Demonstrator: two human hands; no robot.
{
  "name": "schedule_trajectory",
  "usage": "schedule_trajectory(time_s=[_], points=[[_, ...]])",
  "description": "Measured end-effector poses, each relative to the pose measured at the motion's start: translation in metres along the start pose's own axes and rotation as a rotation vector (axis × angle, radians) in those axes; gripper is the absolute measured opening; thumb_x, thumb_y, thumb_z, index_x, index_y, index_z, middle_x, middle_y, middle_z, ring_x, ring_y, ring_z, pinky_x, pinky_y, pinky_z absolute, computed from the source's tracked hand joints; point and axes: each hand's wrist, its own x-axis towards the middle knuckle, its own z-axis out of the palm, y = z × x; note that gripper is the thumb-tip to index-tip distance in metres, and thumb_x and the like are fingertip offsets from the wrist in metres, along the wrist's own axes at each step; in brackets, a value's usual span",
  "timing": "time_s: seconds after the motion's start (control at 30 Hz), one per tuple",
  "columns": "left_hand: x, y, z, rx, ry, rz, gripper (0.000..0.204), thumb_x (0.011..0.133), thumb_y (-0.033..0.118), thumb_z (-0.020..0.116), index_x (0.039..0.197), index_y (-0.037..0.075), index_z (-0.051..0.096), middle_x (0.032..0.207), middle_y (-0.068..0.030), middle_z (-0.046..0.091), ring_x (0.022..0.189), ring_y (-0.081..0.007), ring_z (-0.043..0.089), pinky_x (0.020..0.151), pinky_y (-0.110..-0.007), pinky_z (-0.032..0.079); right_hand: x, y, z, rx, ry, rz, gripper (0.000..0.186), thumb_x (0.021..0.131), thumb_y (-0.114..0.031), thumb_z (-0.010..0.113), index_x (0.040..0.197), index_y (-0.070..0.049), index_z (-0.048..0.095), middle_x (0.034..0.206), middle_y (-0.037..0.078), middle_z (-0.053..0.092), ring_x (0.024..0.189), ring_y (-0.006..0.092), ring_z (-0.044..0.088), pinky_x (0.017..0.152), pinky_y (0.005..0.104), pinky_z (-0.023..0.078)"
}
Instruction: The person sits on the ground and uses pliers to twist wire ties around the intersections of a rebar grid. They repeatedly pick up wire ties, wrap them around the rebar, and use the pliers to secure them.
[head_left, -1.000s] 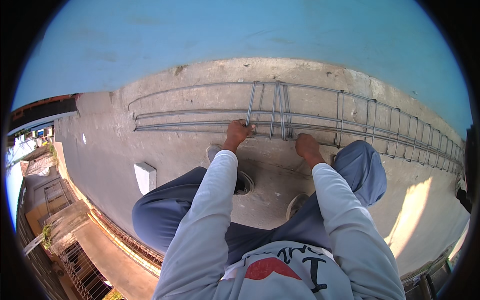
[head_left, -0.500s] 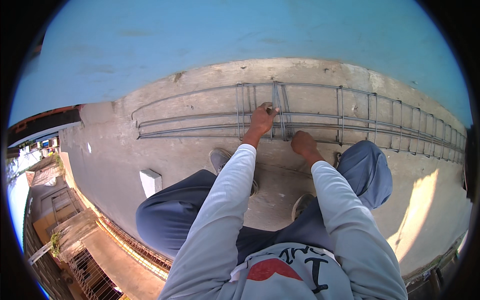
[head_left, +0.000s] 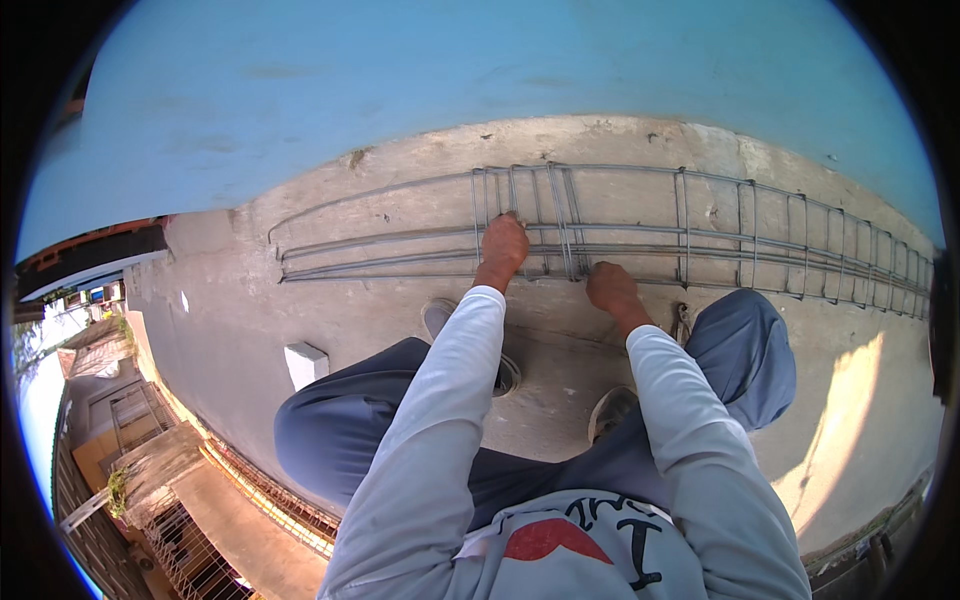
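Note:
A long rebar cage (head_left: 640, 232) of thin steel bars lies across the concrete in front of me. Several rectangular stirrups (head_left: 563, 215) are bunched around its lengthwise bars, between and beyond my hands. My left hand (head_left: 504, 246) is closed around one stirrup (head_left: 514, 185) in the left part of the bunch, its knuckles up. To the right of the bunch, my right hand (head_left: 612, 289) is closed at the cage's near bar, its fingertips mostly hidden. Farther right, more stirrups (head_left: 740, 235) stand spaced out along the bars.
A blue wall (head_left: 480, 70) rises behind the cage. My shoes (head_left: 612, 412) rest on the concrete floor (head_left: 545, 375). A pale block (head_left: 306, 365) lies left of my knee. Pliers-like handles (head_left: 681, 322) show beside my right knee. At lower left a ledge (head_left: 235, 520) drops away.
My left hand has moved left along the cage, and a stirrup has slid left with it, away from the others in the bunch. My right hand has stayed nearly in place.

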Motion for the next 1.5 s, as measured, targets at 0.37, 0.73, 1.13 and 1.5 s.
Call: schedule_trajectory(time_s=[0.37, 0.73, 1.13, 1.5], points=[[-0.023, 0.01, -0.003, 0.035, -0.129, -0.118, 0.042, 0.095, 0.013, 0.058, 0.135, 0.001, 0.054, 0.111, -0.0299, 0.069, 0.107, -0.0443, 0.068, 0.092, -0.051, 0.055, 0.001, -0.002, 0.007, 0.002, 0.044, -0.033, 0.024, 0.094, -0.013, 0.057, 0.105, -0.004, 0.076, 0.111, 0.022, 0.073, 0.109, 0.0382, 0.07, 0.093, 0.0452, 0.057], [-0.021, -0.039, -0.026, 0.123, -0.017, -0.148, 0.048, 0.092, 0.016, 0.065, 0.138, 0.008, 0.054, 0.103, -0.0269, 0.072, 0.099, -0.0447, 0.07, 0.087, -0.053, 0.057, 0.0, 0.002, 0.007, -0.015, 0.061, -0.044, 0.023, 0.093, -0.012, 0.058, 0.106, -0.004, 0.076, 0.11, 0.022, 0.074, 0.107, 0.0385, 0.071, 0.09, 0.0462, 0.057], [-0.01, -0.093, -0.05, 0.229, 0.066, -0.335, 0.045, 0.091, 0.02, 0.069, 0.134, 0.009, 0.058, 0.107, -0.0231, 0.073, 0.102, -0.0408, 0.071, 0.087, -0.05, 0.058, 0.002, 0.014, 0.012, 0.057, 0.1, -0.069, 0.024, 0.095, -0.014, 0.054, 0.103, -0.002, 0.073, 0.11, 0.022, 0.073, 0.108, 0.0401, 0.07, 0.093, 0.0476, 0.056], [-0.01, -0.059, -0.046, -0.283, 0.221, -0.256, 0.037, 0.093, 0.025, 0.073, 0.123, 0.005, 0.068, 0.097, -0.0141, 0.075, 0.086, -0.0229, 0.072, 0.072, -0.036, 0.057, 0.001, -0.021, -0.03, 0.276, 0.095, -0.221, 0.029, 0.099, -0.02, 0.052, 0.114, -0.004, 0.071, 0.115, 0.024, 0.07, 0.11, 0.0427, 0.066, 0.095, 0.0495, 0.052]])
